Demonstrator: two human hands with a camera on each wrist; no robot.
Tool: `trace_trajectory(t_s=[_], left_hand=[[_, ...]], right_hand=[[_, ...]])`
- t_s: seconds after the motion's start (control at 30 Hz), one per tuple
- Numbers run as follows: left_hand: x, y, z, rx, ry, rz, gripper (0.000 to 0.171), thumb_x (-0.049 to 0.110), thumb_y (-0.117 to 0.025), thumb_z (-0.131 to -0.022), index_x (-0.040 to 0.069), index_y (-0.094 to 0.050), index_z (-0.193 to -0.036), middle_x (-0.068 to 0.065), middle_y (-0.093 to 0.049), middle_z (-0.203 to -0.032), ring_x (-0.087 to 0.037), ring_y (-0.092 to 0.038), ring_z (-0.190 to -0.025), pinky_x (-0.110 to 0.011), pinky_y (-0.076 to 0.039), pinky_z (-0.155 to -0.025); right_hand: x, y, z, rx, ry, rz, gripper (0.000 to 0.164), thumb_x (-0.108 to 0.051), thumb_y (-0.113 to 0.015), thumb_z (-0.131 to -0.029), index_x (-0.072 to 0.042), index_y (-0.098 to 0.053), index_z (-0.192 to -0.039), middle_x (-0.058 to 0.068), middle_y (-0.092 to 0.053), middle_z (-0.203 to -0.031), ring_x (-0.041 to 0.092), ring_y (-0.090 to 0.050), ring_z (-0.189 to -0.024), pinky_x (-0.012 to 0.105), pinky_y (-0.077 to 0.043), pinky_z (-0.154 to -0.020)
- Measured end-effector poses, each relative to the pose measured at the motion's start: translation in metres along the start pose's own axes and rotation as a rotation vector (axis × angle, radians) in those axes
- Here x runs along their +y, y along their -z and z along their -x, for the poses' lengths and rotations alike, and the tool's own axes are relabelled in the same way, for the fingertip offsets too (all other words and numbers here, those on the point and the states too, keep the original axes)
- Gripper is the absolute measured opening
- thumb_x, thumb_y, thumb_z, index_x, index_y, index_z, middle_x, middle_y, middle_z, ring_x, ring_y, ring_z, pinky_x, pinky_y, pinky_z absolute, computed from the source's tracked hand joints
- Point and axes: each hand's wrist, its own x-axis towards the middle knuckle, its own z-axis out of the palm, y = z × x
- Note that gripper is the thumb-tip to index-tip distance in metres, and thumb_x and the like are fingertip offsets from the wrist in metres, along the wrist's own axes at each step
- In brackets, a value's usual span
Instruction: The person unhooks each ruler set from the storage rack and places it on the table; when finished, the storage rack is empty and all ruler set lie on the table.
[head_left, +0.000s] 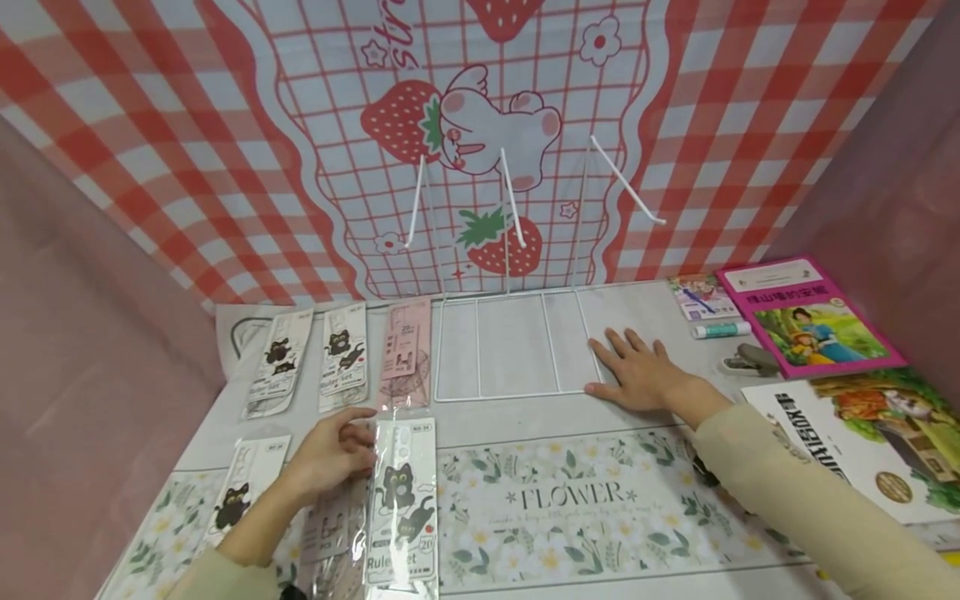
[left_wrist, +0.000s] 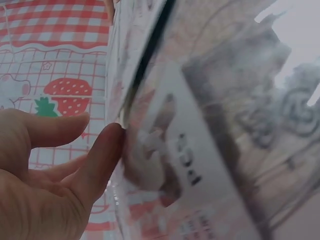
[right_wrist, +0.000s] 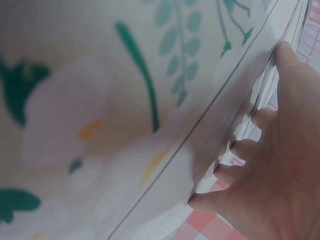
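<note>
My left hand point(head_left: 335, 454) is among several packaged ruler sets on the table. Its loosely bent fingers are beside a black-cat ruler set point(head_left: 402, 500), left of the rack. In the left wrist view, a fingertip point(left_wrist: 117, 132) touches the edge of a clear-wrapped pack point(left_wrist: 165, 150), while the thumb stays apart from it. With fingers spread, my right hand point(head_left: 637, 371) rests on the tabletop at the right end of a white wire rack point(head_left: 517, 396). The right wrist view also has that hand point(right_wrist: 260, 165) with its fingertips against the table surface. Three prongs rise from the rack's back.
More ruler sets point(head_left: 343, 354) and a pink pack point(head_left: 406, 354) lie on the left. At the right are a pink-bordered book point(head_left: 825, 321), a white picture book point(head_left: 825, 417), a glue stick point(head_left: 720, 331) and a stapler point(head_left: 750, 360). A strawberry-print cloth point(head_left: 300, 208) hangs behind.
</note>
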Motion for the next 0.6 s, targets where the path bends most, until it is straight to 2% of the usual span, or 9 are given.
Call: trace_trajectory(t_s=[0.13,0.23,0.4,0.6], left_hand=[[0.004,0.004,0.004,-0.019,0.025,-0.017,0.072,-0.004,-0.07,-0.08,0.003,-0.039,-0.144,-0.027,-0.062,-0.121,-0.021,-0.069,-0.091,-0.03,-0.064,-0.072],[0.006,0.007,0.007,-0.051,0.027,-0.008,0.072,0.0,-0.071,-0.082,0.002,-0.036,-0.146,-0.031,-0.056,-0.132,-0.029,-0.07,-0.098,-0.032,-0.064,-0.075],[0.005,0.016,0.008,-0.101,-0.046,-0.034,0.074,0.002,-0.07,-0.083,-0.002,-0.033,-0.146,-0.033,-0.05,-0.138,-0.041,-0.062,-0.116,-0.039,-0.061,-0.089],[0.005,0.025,0.002,-0.147,-0.131,-0.07,0.076,0.005,-0.068,-0.086,-0.003,-0.027,-0.149,-0.031,-0.046,-0.143,-0.044,-0.057,-0.123,-0.043,-0.057,-0.098]], right_hand=[[0.0,0.0,0.0,0.002,0.002,0.001,0.084,-0.067,-0.045,-0.091,-0.017,-0.02,-0.155,0.021,-0.016,-0.162,0.049,-0.013,-0.147,0.079,-0.016,-0.111],[-0.001,0.0,0.0,0.007,0.003,0.003,0.085,-0.068,-0.043,-0.091,-0.017,-0.02,-0.155,0.021,-0.016,-0.162,0.049,-0.013,-0.147,0.079,-0.017,-0.111],[-0.001,0.001,-0.001,0.007,0.003,0.003,0.085,-0.069,-0.043,-0.091,-0.018,-0.021,-0.155,0.021,-0.017,-0.162,0.049,-0.014,-0.147,0.079,-0.018,-0.111],[0.0,0.002,-0.001,-0.008,0.002,0.009,0.085,-0.068,-0.044,-0.091,-0.018,-0.02,-0.155,0.021,-0.016,-0.162,0.05,-0.014,-0.147,0.08,-0.018,-0.111]])
